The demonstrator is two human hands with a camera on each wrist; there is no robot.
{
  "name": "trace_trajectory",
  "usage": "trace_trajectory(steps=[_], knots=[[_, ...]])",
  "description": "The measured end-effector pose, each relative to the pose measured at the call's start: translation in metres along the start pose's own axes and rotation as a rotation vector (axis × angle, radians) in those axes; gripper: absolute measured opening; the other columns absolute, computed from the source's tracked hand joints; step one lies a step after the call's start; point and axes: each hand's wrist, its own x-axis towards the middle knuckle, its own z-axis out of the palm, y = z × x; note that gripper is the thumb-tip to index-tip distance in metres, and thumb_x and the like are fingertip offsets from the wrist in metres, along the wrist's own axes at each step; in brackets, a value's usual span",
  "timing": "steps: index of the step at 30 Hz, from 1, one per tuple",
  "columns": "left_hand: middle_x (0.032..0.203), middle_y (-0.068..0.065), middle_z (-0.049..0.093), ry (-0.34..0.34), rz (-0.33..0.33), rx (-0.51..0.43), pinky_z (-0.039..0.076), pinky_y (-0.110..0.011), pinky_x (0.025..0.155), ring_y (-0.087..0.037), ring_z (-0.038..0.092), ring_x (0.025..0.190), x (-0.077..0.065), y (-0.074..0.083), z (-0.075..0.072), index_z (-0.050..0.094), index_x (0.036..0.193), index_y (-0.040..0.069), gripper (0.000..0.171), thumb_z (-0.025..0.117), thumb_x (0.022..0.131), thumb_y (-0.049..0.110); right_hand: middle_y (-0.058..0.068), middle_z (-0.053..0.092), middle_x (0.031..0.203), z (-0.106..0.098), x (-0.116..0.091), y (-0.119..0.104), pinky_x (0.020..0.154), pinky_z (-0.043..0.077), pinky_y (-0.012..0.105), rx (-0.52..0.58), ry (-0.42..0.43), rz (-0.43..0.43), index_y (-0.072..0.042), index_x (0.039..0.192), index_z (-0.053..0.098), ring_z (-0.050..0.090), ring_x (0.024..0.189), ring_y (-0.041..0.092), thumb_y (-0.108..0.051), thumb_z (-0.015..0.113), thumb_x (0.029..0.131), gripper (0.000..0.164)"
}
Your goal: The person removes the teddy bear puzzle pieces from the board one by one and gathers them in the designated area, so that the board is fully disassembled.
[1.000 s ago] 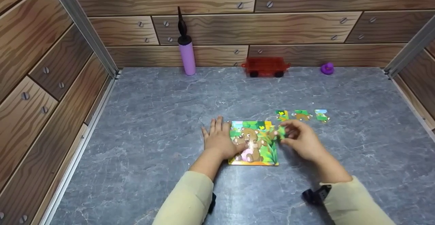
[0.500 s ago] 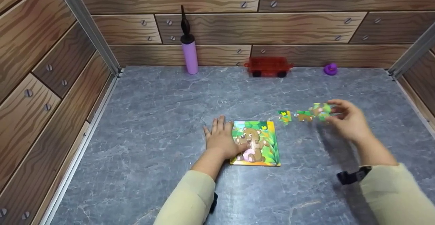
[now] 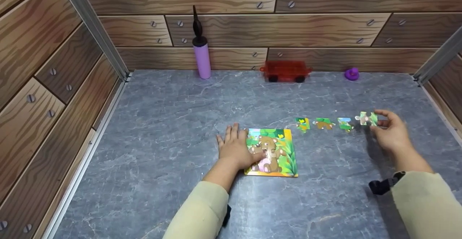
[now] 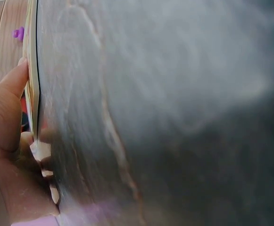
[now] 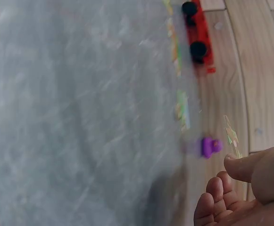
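A square bear jigsaw puzzle lies on the grey table. My left hand rests on its left edge, fingers spread and straight, thumb lying across the picture. In the left wrist view, the thumb lies along the puzzle's edge. Off to the right, my right hand pinches a puzzle piece between thumb and fingers, above the table. The right wrist view shows this piece nearly edge-on beyond the thumb. Three loose pieces lie in a row to its left: one with a yellow shape, a brown-and-green one and a blue-topped one.
Along the back wall stand a purple hand pump with a black nozzle, a red toy wagon and a small purple duck. Wood-patterned panels enclose the back and sides of the table.
My right hand has lifted the piece off the puzzle's upper right and carried it right, past the three loose pieces. My left hand has stayed on the puzzle.
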Motion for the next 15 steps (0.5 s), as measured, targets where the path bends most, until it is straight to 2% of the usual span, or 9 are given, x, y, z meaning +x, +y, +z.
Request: trace_trajectory(steps=[4,7,15], knots=[[0.178,-0.013,0.009,-0.002,-0.001,-0.005,-0.001,-0.070,0.125,-0.035,0.001,0.163,0.000,0.000,0.001,0.034,0.168,0.019,0.106,0.066,0.086,0.080,0.017,0.052,0.114,0.001,0.004,0.009,0.065,0.049,0.016,-0.015,-0.006,0.063,0.006,0.157,0.037,0.049,0.087,0.007,0.007,0.057,0.101,0.059],[0.178,-0.013,0.009,-0.004,0.000,-0.007,-0.002,-0.070,0.124,-0.036,0.001,0.163,0.001,0.001,0.000,0.033,0.168,0.019,0.106,0.065,0.086,0.080,0.017,0.051,0.115,0.001,0.007,0.012,0.065,0.048,0.016,-0.033,-0.019,0.103,0.005,0.159,0.036,0.048,0.091,0.012,0.007,0.056,0.102,0.060],[0.178,-0.012,0.007,-0.008,-0.005,0.003,-0.002,-0.070,0.124,-0.036,0.001,0.163,0.000,0.001,-0.001,0.032,0.168,0.020,0.107,0.065,0.087,0.080,0.033,0.049,0.128,-0.001,0.011,0.012,0.065,0.045,0.021,-0.087,-0.072,0.158,0.005,0.160,0.034,0.051,0.108,0.037,0.004,0.054,0.104,0.060]])
